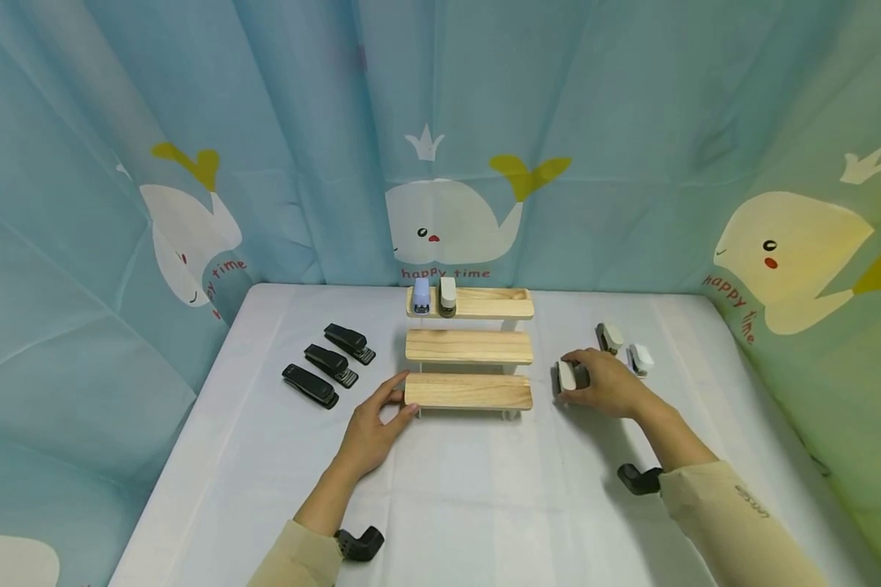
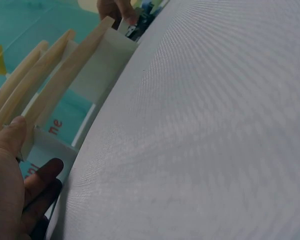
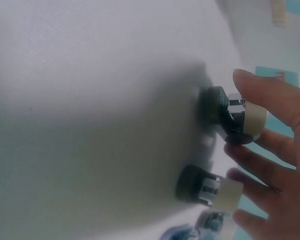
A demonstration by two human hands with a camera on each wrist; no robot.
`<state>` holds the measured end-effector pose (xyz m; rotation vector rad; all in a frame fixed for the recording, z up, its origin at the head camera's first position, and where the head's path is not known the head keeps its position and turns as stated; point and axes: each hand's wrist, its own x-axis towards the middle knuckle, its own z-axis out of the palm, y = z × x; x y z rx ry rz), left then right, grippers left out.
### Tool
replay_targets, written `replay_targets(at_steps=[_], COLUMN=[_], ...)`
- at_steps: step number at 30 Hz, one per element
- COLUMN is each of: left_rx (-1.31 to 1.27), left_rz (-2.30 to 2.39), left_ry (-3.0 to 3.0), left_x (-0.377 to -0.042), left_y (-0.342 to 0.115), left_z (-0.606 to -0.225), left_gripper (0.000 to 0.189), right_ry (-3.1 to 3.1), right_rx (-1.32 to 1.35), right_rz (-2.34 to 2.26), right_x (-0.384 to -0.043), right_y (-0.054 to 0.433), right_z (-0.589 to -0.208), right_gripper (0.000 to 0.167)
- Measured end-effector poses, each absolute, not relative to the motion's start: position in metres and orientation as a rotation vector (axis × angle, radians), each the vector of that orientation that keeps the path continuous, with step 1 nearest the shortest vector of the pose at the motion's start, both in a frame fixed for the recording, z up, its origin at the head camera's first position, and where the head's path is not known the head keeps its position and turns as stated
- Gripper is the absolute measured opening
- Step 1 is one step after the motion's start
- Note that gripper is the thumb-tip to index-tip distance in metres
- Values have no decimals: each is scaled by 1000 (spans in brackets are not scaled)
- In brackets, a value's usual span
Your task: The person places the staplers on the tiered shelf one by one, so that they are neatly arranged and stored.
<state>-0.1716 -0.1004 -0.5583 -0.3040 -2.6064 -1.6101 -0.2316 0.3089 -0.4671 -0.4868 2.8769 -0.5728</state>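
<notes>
Head view, right hand: the right hand (image 1: 608,385) pinches a white-topped stapler (image 1: 567,376) between thumb and fingers, just right of the stand.
Head view, left hand: the left hand (image 1: 367,430) grips the left end of the stand's lowest step, thumb in front, index finger behind.
Head view, stand: the three-step wooden stand (image 1: 468,393) is at the middle of the white tabletop (image 1: 455,497); on its top step a lavender stapler (image 1: 422,297) and a cream stapler (image 1: 448,295) sit side by side towards the left.
Head view, black staplers: three black staplers (image 1: 330,364) lie in a slanting row left of the stand.
Head view, pale pair: two pale staplers (image 1: 611,337) are beyond the right hand.
Left wrist view, step end: the left thumb presses the wood, with fingers beside a white support (image 2: 52,150); the right hand shows at the far end.
Right wrist view, held stapler: thumb and fingers are on opposite sides of its white top; whether its dark base touches the tabletop, I cannot tell.
Right wrist view, neighbours: the pale pair is near the fingers, one cut off by the lower edge.
</notes>
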Motion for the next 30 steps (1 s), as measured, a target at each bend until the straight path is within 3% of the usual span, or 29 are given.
replay_targets(at_steps=[30], left_rx=[-296], left_rz=[-1624], left_ry=[-2596], left_x=[-170], left_y=[-100], left_z=[-561], left_gripper=[62], right_ry=[2859], right_rx=[-483], right_rz=[-782], right_x=[-227], right_y=[296], right_z=[-432], right_gripper=[71])
